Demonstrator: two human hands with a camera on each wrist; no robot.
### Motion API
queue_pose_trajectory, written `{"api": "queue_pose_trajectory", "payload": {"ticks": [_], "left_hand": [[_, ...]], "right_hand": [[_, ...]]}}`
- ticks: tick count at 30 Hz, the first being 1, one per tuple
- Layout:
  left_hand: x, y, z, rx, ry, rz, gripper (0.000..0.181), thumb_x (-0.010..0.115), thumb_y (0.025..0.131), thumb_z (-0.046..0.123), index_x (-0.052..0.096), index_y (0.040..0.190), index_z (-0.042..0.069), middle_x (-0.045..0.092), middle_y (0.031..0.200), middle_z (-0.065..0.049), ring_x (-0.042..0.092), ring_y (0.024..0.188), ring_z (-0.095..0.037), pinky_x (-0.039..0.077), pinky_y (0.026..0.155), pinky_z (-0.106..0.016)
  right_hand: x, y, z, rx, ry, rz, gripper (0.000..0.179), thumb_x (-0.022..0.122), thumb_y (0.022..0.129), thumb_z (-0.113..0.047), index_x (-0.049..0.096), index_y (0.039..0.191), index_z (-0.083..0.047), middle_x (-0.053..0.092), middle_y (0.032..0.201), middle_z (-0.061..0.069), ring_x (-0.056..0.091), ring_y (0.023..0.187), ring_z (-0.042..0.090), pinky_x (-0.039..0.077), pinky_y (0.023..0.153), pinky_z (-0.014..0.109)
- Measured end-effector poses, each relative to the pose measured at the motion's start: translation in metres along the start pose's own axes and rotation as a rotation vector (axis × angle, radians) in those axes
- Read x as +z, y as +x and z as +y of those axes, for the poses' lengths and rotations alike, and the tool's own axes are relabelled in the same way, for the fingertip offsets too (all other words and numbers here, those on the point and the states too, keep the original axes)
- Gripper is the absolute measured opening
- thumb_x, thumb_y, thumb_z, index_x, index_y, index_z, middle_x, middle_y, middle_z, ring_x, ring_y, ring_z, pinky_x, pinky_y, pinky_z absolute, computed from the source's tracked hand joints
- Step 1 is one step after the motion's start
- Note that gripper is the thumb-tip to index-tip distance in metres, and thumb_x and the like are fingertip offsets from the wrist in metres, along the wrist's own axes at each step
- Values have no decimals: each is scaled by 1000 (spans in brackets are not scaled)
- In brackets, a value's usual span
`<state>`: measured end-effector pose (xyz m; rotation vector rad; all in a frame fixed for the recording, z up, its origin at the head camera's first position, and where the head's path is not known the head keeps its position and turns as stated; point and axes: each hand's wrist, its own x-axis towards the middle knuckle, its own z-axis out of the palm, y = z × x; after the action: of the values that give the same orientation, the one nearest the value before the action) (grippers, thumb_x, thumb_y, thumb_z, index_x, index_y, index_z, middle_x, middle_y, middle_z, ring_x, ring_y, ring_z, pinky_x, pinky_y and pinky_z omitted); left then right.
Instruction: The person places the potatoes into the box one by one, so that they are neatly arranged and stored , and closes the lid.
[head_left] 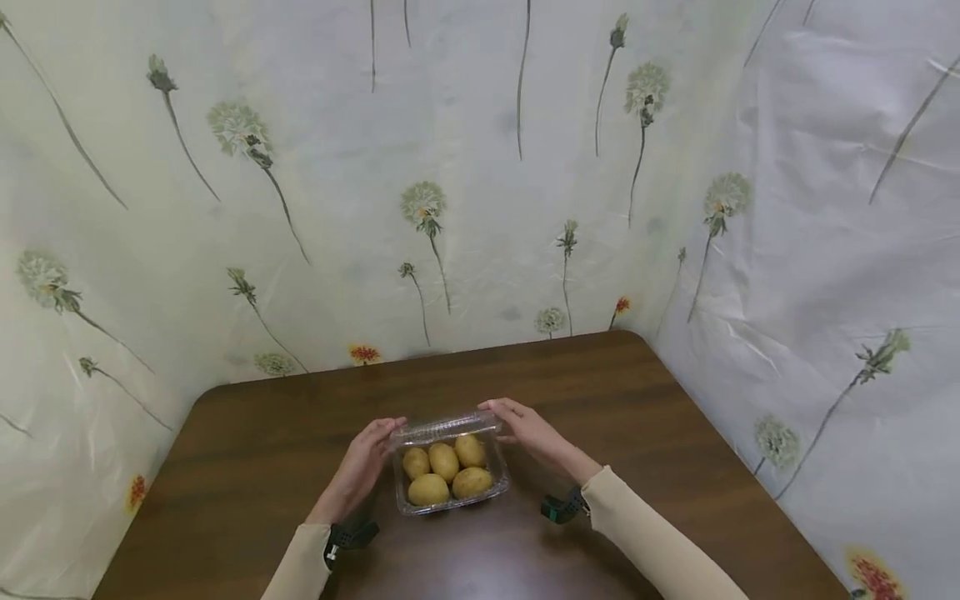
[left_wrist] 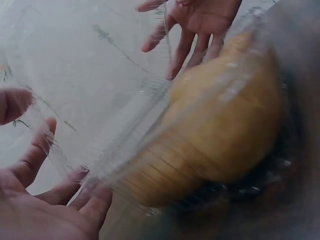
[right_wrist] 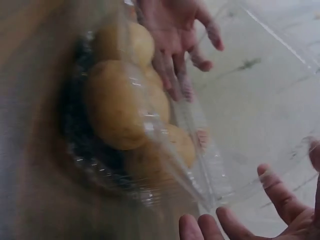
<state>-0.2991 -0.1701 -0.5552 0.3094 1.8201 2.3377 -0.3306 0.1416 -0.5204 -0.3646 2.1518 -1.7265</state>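
Note:
A clear plastic clamshell container [head_left: 453, 505] sits on the table with its lid [head_left: 442, 427] raised at the far side. Inside its base are several yellow-brown potatoes [head_left: 444, 460]. My left hand [head_left: 363, 460] is at the lid's left edge; in the left wrist view its thumb and index finger lie either side of that edge, the other fingers close by the hinge. On the opposite side, my right hand [head_left: 534, 435] holds the lid's right edge, fingers spread along it. Both wrist views are blurred, and the transparent plastic overlaps some fingertips [right_wrist: 270, 177].
The brown wooden table [head_left: 262, 483] has rounded far corners. Behind it and to the right hangs pale sheeting [head_left: 495, 250] printed with dandelions. A dark wrist camera [head_left: 351, 537] is strapped to the left wrist, another [head_left: 564, 507] to the right.

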Motion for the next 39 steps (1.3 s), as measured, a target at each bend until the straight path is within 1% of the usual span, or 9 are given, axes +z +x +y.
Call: {"api": "queue_pose_trajectory", "payload": {"ticks": [6,11,17,23,26,30,33,36,39], "left_hand": [[7,-24,-5,-62,79,88,33,57,97,22,50,121,1,41,143,-16,42,132,-20,37,105,-26],[7,-33,-3,-13,141,3,40,53,96,6,40,132,-6,36,146,-20,31,138,-30,42,92,-17],[10,-44,-2,23,193,-64,53,52,89,-5,36,139,-1,32,151,-23,25,141,-39,44,90,-18],[12,-53,-4,89,223,-80,63,57,87,-6,31,143,0,26,153,-27,23,140,-48,46,89,-21],[17,-59,-4,85,234,-21,65,59,87,-6,30,144,2,28,151,-28,30,137,-50,47,89,-20],[30,-68,-2,15,257,126,63,61,86,-6,30,140,3,41,140,-28,48,124,-45,50,82,-21],[37,-73,2,-42,299,189,56,60,87,-2,32,135,0,54,120,-25,61,102,-35,53,71,-25],[40,-76,5,-102,305,147,47,54,91,4,31,131,-4,60,94,-18,63,74,-22,52,56,-27],[43,-78,5,-163,224,62,44,45,93,5,24,130,-7,60,75,-11,59,56,-17,50,47,-26]], "right_hand": [[3,-24,12,-14,-98,-63,48,49,98,-48,47,142,-28,40,151,6,39,137,33,44,102,51],[3,-37,19,-50,-71,-89,51,52,100,-34,38,148,-24,36,153,13,38,137,38,46,101,50],[6,-47,21,-43,-28,-93,55,51,101,-18,31,152,-22,31,151,25,43,131,40,52,94,41],[12,-48,19,-87,-26,-111,63,52,96,-5,26,153,-16,30,148,32,54,116,33,53,86,28],[16,-50,17,-89,-17,-109,67,50,93,2,25,153,-15,31,147,32,58,102,23,54,82,25],[24,-57,17,-54,42,-51,67,50,91,4,22,151,-7,38,138,36,57,90,15,54,79,27],[31,-60,17,13,67,22,59,48,92,-2,23,146,2,52,118,29,57,84,13,56,74,30],[37,-62,16,102,68,59,52,44,94,-9,26,140,6,57,92,14,56,71,12,55,63,29],[41,-62,16,160,67,57,51,41,92,-11,28,138,7,52,73,3,51,57,11,51,52,27]]}}
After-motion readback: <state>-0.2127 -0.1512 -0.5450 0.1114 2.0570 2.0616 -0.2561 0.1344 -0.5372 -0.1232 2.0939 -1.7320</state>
